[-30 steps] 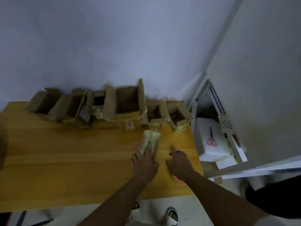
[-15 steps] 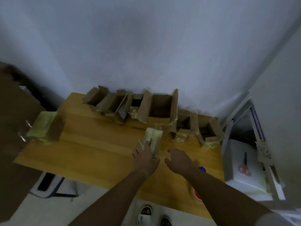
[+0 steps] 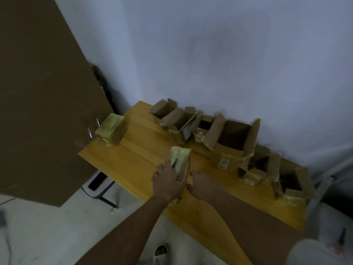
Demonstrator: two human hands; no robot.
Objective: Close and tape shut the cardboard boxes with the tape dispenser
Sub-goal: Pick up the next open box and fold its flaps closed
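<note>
A small cardboard box (image 3: 180, 155) wrapped in yellowish tape lies on the wooden table (image 3: 137, 161). My left hand (image 3: 168, 180) rests flat on top of it, fingers stretched along the taped face and thumb splayed to the left. At the box's right side is my right hand (image 3: 200, 185), fingers loosely bent, holding nothing. A second taped box (image 3: 111, 129) stands at the table's far left corner. Several open boxes (image 3: 233, 138) with raised flaps line the wall. The tape dispenser is not in sight.
A large brown cardboard sheet (image 3: 38, 92) leans against the wall left of the table. The white wall (image 3: 229, 64) runs right behind the row of boxes. The floor below the table's near edge holds a white stand (image 3: 99, 186).
The view has swung left and the dispenser has dropped out of sight. My right hand left the dispenser and came to the taped box's right side. My left hand stayed on the box.
</note>
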